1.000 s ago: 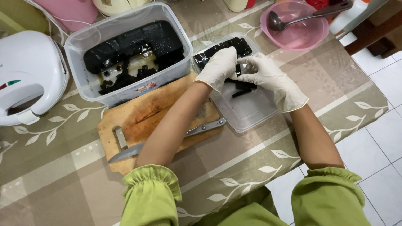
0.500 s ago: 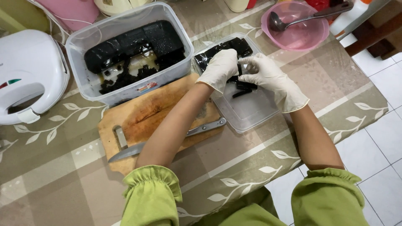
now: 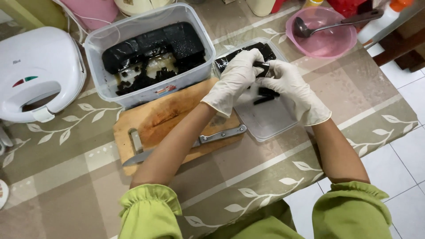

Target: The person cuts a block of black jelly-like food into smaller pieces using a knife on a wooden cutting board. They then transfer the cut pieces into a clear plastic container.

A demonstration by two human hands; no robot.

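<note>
Barely shifted, gloved hands [image 3: 261, 82] pinch a glossy black slab [image 3: 261, 67].

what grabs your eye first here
Two white-gloved hands, left hand and right hand, meet over a small clear tray, pinching a black piece. Behind the wooden cutting board and its knife sits a clear tub of black blocks.

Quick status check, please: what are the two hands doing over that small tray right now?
Left hand and right hand, both gloved, pinching one black jelly piece together. Held above small clear tray. Knife idle on cutting board, nothing in the way.
</note>
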